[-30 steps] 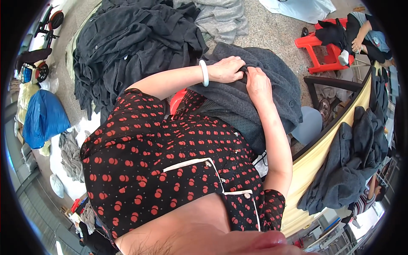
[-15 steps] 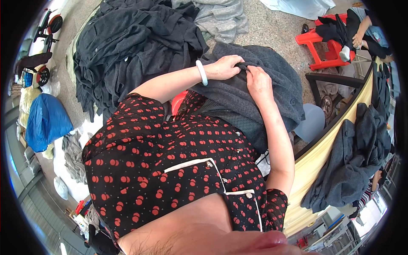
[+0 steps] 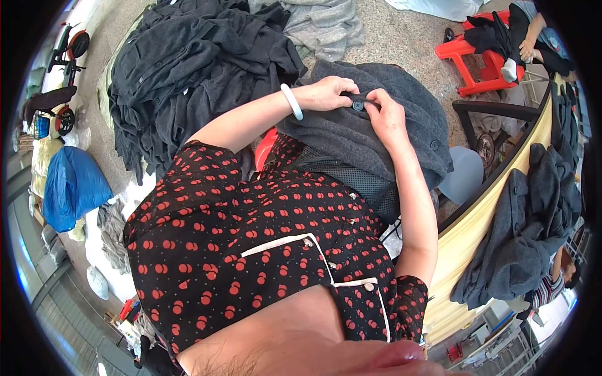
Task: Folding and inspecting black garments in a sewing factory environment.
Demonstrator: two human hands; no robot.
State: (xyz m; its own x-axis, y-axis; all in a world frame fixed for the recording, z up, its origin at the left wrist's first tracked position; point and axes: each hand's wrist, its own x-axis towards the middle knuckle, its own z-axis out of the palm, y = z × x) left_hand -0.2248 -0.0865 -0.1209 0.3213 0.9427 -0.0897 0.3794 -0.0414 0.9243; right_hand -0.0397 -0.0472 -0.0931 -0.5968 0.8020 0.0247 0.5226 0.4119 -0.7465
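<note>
Button (image 3: 357, 106) turned into view between hands (image 3: 326, 94) (image 3: 389, 120), both pinching gray garment (image 3: 351, 135); speckled floor (image 3: 395, 41), red stool (image 3: 456, 50) beyond.

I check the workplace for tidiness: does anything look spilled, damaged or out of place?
No spill or damage is visible. The dark garment heap looks untidy: tangled rather than folded, left of the dark grey button-front garment in hand.

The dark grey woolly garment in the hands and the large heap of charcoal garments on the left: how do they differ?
The dark grey woolly garment is pinched by the left hand and right hand; no hand grips the charcoal garment heap. The garment looks greyer, the heap darker. The garment covers less space; the heap spreads wider. Both show round buttons.
</note>
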